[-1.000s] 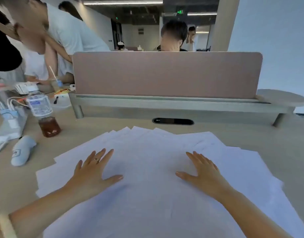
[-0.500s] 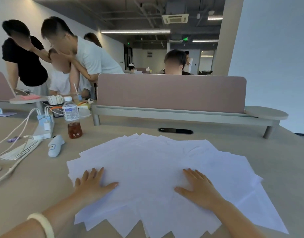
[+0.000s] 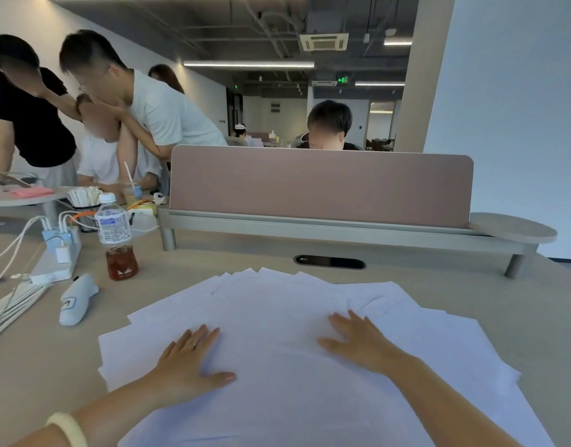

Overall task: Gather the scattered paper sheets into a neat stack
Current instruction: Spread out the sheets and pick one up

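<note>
Several white paper sheets (image 3: 277,314) lie fanned out and overlapping across the beige table (image 3: 45,366) in front of me. My left hand (image 3: 187,359) lies flat on the left part of the spread, fingers straight and thumb out to the right. My right hand (image 3: 358,340) lies flat on the right part, fingers pointing up and to the left. Neither hand holds a sheet.
A bottle (image 3: 116,237) with brown liquid stands at the left, with a white device (image 3: 76,300) and a power strip with cables (image 3: 56,253) beside it. A pink divider (image 3: 319,185) on a grey shelf closes the far side. Several people are behind it and at the left.
The camera view tilted up over the second. Both hands stay flat on the sheets, slightly further from each other than half a second ago.
</note>
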### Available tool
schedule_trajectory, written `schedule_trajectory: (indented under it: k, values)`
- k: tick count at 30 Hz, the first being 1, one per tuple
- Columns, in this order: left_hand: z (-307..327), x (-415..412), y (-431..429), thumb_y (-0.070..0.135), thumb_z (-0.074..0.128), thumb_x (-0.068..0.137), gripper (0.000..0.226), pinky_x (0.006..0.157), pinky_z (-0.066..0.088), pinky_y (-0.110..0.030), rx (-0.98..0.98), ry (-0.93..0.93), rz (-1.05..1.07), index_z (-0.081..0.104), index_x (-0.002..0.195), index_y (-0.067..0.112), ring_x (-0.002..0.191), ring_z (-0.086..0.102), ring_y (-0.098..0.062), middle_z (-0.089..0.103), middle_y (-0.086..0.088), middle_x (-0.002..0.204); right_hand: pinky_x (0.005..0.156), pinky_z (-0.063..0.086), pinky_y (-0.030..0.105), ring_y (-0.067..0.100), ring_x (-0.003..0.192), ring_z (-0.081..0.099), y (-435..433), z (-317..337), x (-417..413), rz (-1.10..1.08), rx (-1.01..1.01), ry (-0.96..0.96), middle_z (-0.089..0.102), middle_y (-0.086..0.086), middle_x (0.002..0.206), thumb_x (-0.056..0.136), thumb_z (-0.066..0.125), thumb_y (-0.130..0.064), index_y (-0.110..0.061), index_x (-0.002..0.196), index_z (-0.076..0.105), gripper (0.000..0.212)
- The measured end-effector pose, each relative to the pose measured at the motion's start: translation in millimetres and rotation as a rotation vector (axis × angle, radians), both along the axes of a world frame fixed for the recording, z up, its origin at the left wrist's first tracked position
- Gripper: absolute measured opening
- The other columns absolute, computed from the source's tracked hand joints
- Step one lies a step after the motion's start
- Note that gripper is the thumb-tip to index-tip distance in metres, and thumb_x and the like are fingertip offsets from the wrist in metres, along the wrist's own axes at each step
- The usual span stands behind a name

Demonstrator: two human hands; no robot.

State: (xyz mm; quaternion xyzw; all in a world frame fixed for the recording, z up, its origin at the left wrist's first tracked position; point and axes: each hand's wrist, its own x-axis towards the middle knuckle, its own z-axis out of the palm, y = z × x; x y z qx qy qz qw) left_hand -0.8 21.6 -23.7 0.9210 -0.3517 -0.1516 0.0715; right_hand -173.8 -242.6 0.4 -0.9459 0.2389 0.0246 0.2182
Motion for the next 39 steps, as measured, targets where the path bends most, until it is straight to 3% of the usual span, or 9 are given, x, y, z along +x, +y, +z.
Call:
schedule_trajectory:
  k: [5,10,13,16,20,26,32,35,39]
  values:
    - [5,-1,3,0.103,0.012,0.021,0.151,0.120,0.001,-0.034,-0.066,0.040,-0.028,-0.011,0.150,0.029,0.148,-0.013,-0.017,-0.019,0.004,0.158,0.120,-0.011,0.039,0.015,0.148,-0.008,38,-11,-22,0.179,-0.198,0.108,0.002,-0.008,0.161,0.040,0.010,-0.091,-0.027,0.152,0.013,0.129]
    - [18,0,20,0.103,0.009,0.020,0.151,0.119,0.005,-0.033,-0.057,-0.003,-0.025,-0.010,0.151,0.029,0.148,-0.010,-0.017,-0.018,0.004,0.159,0.120,-0.002,0.033,0.013,0.148,0.008,50,-4,-34,0.210,-0.259,0.089,0.013,-0.005,0.160,0.037,0.006,-0.086,-0.026,0.149,0.024,0.129]
    - [25,-4,31,0.102,0.007,0.023,0.148,0.119,0.008,-0.032,-0.118,-0.038,-0.010,-0.005,0.152,0.028,0.149,-0.002,-0.015,-0.008,0.005,0.160,0.115,0.017,0.026,0.012,0.139,0.033,54,-3,-34,0.280,-0.355,0.018,0.039,-0.006,0.149,0.052,0.002,-0.083,-0.027,0.140,0.042,0.112]
    - [27,-12,39,0.101,0.019,0.033,0.138,0.116,0.020,-0.026,-0.307,0.022,0.020,0.019,0.149,0.028,0.142,0.022,-0.011,0.023,0.011,0.153,0.092,0.041,0.029,0.022,0.123,0.051,55,-12,-31,0.286,-0.413,-0.113,0.056,-0.002,0.131,0.095,0.028,-0.043,-0.022,0.127,0.051,0.044]
    - [33,-37,33,0.065,0.058,0.073,0.048,0.086,0.048,-0.020,-0.524,0.081,0.098,0.065,0.098,0.024,0.088,0.060,-0.003,0.065,0.011,0.097,0.089,0.047,0.031,0.021,0.113,0.059,56,-20,-22,0.135,-0.459,-0.248,0.064,-0.005,0.123,0.096,0.035,-0.020,-0.028,0.127,0.054,0.037]
    - [43,-56,28,0.062,0.054,0.081,0.066,0.066,0.059,-0.034,-0.659,0.958,0.505,0.061,0.103,0.000,0.069,0.068,-0.032,0.073,-0.023,0.087,0.047,0.050,0.014,-0.001,0.058,0.066,82,-18,-18,0.181,-0.375,-0.692,0.071,-0.021,0.069,0.073,0.055,-0.028,-0.036,0.076,0.073,0.020]
    - [28,-39,33,0.016,0.059,0.090,0.030,0.072,0.057,-0.036,-1.010,0.993,0.622,0.061,0.117,0.002,0.091,0.067,-0.033,0.073,-0.016,0.096,0.072,0.048,0.006,-0.001,0.081,0.065,124,-13,-31,0.591,-0.105,-0.546,0.072,-0.015,0.085,0.081,0.060,-0.029,-0.022,0.089,0.074,0.018]
    - [24,-32,45,-0.004,0.053,0.088,0.031,0.070,0.055,-0.034,-0.957,0.926,0.664,0.059,0.119,-0.003,0.091,0.064,-0.034,0.071,-0.019,0.099,0.099,0.032,0.001,-0.018,0.109,0.048,106,1,-29,0.374,0.204,-0.405,0.059,-0.032,0.112,0.068,0.060,-0.071,-0.033,0.113,0.066,0.060]
    - [24,-27,58,-0.004,0.053,0.089,0.032,0.073,0.052,-0.035,-1.006,0.913,0.698,0.056,0.121,0.001,0.096,0.062,-0.036,0.066,-0.020,0.112,0.114,0.026,0.022,0.005,0.138,0.033,42,11,-5,0.014,0.080,-0.269,0.037,-0.012,0.149,0.087,0.053,-0.055,-0.027,0.143,0.037,0.064]
